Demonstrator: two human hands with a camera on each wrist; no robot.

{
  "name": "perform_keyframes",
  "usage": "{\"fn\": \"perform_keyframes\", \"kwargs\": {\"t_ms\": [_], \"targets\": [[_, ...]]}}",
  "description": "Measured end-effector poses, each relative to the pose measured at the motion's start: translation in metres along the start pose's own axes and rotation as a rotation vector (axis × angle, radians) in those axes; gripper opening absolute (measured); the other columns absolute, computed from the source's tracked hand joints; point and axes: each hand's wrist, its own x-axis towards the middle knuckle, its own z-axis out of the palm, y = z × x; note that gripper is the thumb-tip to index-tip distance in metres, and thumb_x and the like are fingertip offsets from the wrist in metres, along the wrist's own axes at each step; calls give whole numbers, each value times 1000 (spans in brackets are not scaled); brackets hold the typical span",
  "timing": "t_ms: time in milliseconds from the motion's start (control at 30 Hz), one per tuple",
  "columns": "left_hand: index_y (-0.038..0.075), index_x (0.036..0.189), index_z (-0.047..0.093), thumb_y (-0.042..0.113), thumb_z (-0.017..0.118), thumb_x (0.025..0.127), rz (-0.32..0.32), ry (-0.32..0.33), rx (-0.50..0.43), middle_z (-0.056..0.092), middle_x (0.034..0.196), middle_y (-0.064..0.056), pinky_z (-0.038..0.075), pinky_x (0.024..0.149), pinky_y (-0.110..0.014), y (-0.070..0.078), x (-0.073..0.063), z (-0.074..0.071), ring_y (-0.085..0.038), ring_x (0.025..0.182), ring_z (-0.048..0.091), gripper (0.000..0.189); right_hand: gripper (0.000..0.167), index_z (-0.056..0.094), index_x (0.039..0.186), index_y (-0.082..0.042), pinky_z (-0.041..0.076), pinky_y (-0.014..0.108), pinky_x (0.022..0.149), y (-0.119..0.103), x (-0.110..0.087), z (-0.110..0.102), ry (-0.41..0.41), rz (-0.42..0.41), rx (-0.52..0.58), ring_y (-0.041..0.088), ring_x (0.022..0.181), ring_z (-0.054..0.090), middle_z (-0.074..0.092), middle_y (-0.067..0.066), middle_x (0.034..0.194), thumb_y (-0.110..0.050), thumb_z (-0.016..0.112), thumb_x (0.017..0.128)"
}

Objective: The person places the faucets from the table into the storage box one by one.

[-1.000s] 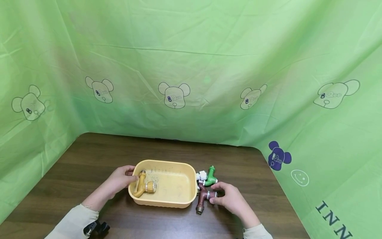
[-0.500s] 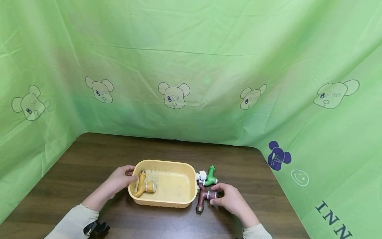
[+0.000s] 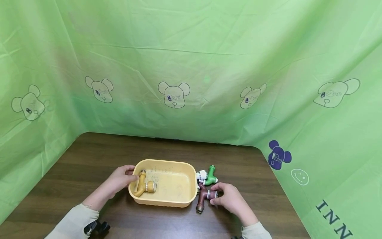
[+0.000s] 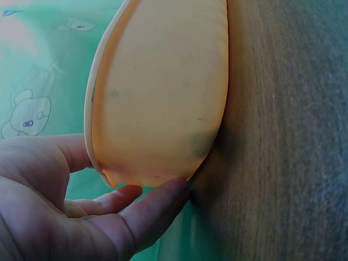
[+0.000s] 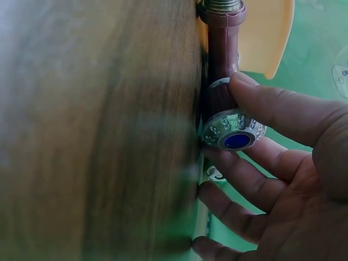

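My left hand (image 3: 120,179) holds the left end of a yellow plastic basin (image 3: 167,203); in the left wrist view one digit goes over the rim and other fingertips (image 4: 173,191) touch its outer side. Inside the basin, at the left, lies a yellow faucet (image 3: 141,186). To the right of the basin a dark red faucet (image 3: 202,196) lies on the table. My right hand (image 3: 231,198) grips its ribbed knob, thumb on one side and fingers on the other. In the right wrist view the knob's silver end has a blue centre (image 5: 237,141).
A green faucet (image 3: 211,176) and a white-knobbed faucet (image 3: 202,175), partly hidden by the basin, lie close beside the dark red one. The wooden table (image 3: 125,146) is enclosed by a green curtain (image 3: 209,39) at the back and sides.
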Motion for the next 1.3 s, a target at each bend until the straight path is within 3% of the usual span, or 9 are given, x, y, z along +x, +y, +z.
{"fn": "perform_keyframes", "kwargs": {"t_ms": [733, 1067, 1300], "targets": [[-13, 140, 49, 5, 69, 92, -10, 0, 1, 64, 123, -24, 63, 79, -38, 0, 0, 0, -24, 101, 68, 54, 35, 75, 95, -21, 50, 37, 81, 7, 4, 2, 24, 11, 53, 18, 91, 61, 72, -3, 95, -18, 94, 66], [-13, 140, 48, 5, 68, 93, -10, -2, 5, 63, 123, -25, 63, 79, -39, 1, 0, 0, -24, 101, 68, 54, 35, 77, 96, -23, 50, 48, 98, 7, 2, -1, 53, 18, 70, 22, 108, 64, 74, 0, 106, -20, 94, 66], [-13, 140, 48, 5, 68, 93, -12, -2, -1, 63, 123, -25, 63, 79, -39, 0, 0, 0, -25, 102, 67, 55, 34, 77, 97, -24, 48, 49, 101, 11, 3, -3, 58, 28, 116, 22, 111, 62, 74, -2, 107, -24, 93, 68]]}}
